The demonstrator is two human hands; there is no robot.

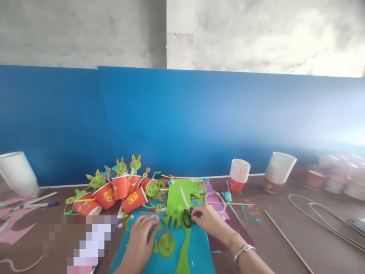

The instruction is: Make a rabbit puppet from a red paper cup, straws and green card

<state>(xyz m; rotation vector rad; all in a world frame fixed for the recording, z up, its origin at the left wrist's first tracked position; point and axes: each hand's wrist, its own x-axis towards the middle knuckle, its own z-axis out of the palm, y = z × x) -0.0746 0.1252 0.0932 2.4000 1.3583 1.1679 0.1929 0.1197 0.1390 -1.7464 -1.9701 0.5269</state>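
My left hand (pixel 140 236) is over the left side of a blue sheet (pixel 196 262), its fingers curled on a small clear round thing (pixel 155 218) that looks like a tape roll. My right hand (pixel 205 217) has its fingertips closed at the black handle of a pair of scissors (pixel 187 218). The scissor blades point away from me over a cut green sheet (pixel 175 194). Between my hands lies a round green paper face (pixel 166 244) with drawn-on features. A curved green paper strip (pixel 184 253) runs beside it to the near edge.
Red paper cups (pixel 121 186) with green paper animal faces crowd the left back. A cup stack (pixel 239 175) stands right of centre, and another stack (pixel 279 172) lies beyond it. A tape ring (pixel 215 202), a thin stick (pixel 288 241) and looped cord (pixel 322 217) are to the right.
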